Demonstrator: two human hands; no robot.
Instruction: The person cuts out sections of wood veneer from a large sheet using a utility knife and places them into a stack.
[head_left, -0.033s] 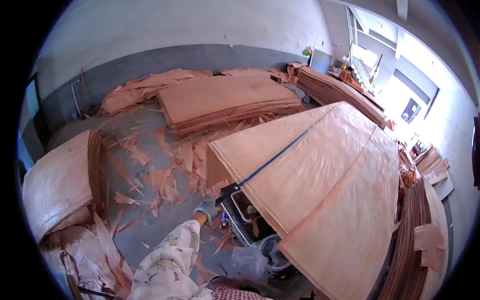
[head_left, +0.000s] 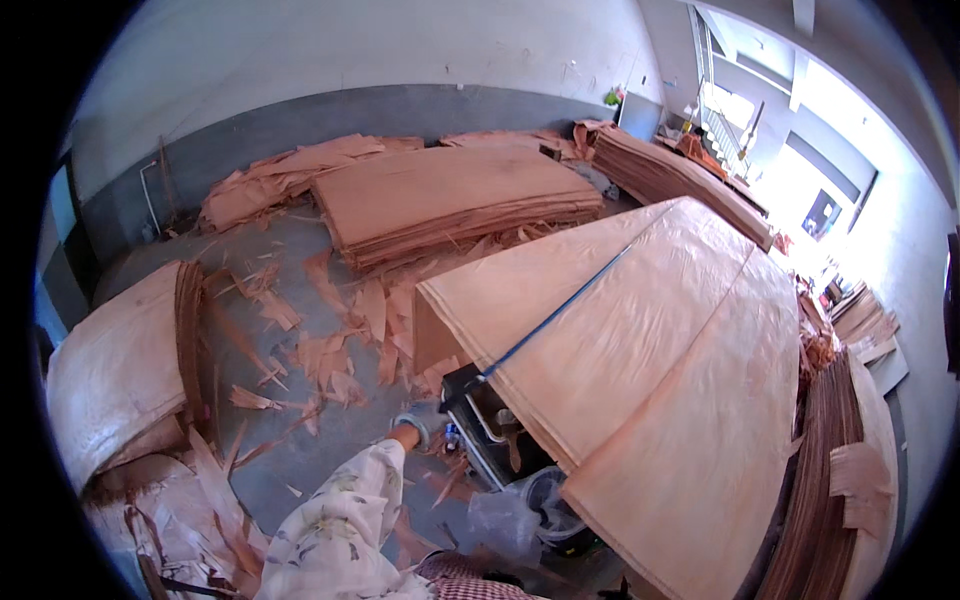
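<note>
Gloved left hand (head_left: 427, 424), lower centre; can't tell whether fingers apart or together. Black box (head_left: 461, 383) just right of them, contact unclear, beside veneer sheets (head_left: 640, 350).

The left arm (head_left: 340, 510), loosely sleeved, extends toward the left edge of the stack (head_left: 640, 340); the wrist (head_left: 405, 435) shows bare; the gloved left hand (head_left: 427, 420) is near that edge, fingers (head_left: 437, 416) too indistinct to read.

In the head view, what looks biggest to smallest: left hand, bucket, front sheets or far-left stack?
1. front sheets
2. far-left stack
3. bucket
4. left hand
</note>
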